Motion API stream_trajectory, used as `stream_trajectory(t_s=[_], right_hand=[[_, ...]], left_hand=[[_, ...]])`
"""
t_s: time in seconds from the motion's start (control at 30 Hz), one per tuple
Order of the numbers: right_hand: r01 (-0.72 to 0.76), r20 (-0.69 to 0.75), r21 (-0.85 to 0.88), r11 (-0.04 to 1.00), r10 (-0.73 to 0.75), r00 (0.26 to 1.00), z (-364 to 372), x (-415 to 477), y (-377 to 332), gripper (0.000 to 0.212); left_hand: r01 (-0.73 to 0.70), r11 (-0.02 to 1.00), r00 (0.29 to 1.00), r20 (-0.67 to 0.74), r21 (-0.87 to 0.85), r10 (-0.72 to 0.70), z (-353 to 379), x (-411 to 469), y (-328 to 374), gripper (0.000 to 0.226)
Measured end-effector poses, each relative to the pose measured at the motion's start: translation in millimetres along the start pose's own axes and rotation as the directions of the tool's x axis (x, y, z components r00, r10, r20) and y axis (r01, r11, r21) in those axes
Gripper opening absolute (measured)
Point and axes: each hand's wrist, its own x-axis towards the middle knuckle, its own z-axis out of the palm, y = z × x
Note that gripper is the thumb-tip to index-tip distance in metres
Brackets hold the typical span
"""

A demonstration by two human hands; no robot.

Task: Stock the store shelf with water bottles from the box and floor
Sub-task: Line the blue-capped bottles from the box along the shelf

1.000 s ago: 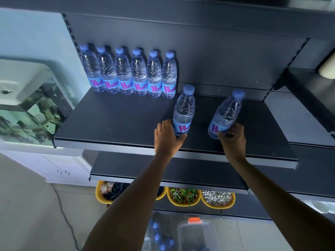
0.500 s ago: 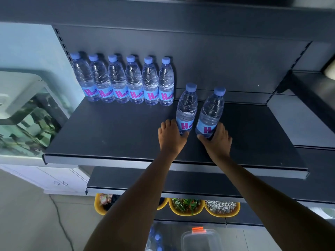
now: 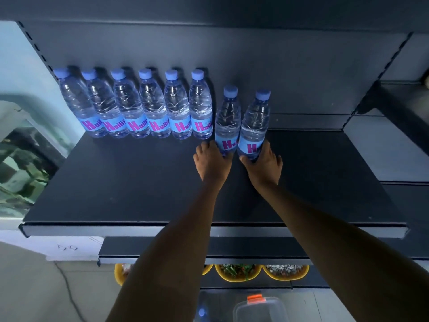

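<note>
— progress check: six bottles [image 3: 139, 108] standing along back of shelf [image 3: 116, 189], two more going in beside them.
— hands? left hand [image 3: 212, 162] wrapping bottle seven [image 3: 227, 122], right hand [image 3: 263, 165] wrapping bottle eight [image 3: 255, 126], both sitting fwd of the row, needing a push back.
— remaining: shelf mostly bare, more stock [image 3: 202, 311] showing down on floor.

Dim bluish light, sharp centre, wide-angle bowed edges.
</note>
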Motion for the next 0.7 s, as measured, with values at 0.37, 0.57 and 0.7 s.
stream_trajectory(t_s=[0.37, 0.57, 0.7], right_hand=[[-0.031, 0.056, -0.138, 0.990, 0.039, 0.998, 18.4, 36.1, -4.9, 0.064], [-0.049, 0.113, -0.216, 0.975, 0.074, 0.991, 24.1, 45.5, -10.2, 0.073], [-0.052, 0.114, -0.245, 0.968, 0.082, 0.990, 29.3, 53.0, -10.9, 0.070]], left_hand=[[0.017, 0.987, 0.999, -0.043, 0.157, -0.011, 21.7, 28.1, 7.5, 0.057], [-0.038, 0.960, 0.997, 0.069, 0.276, 0.020, 17.8, 47.1, 2.9, 0.057], [-0.062, 0.932, 0.993, 0.112, 0.358, 0.023, 18.5, 50.0, 2.0, 0.050]])
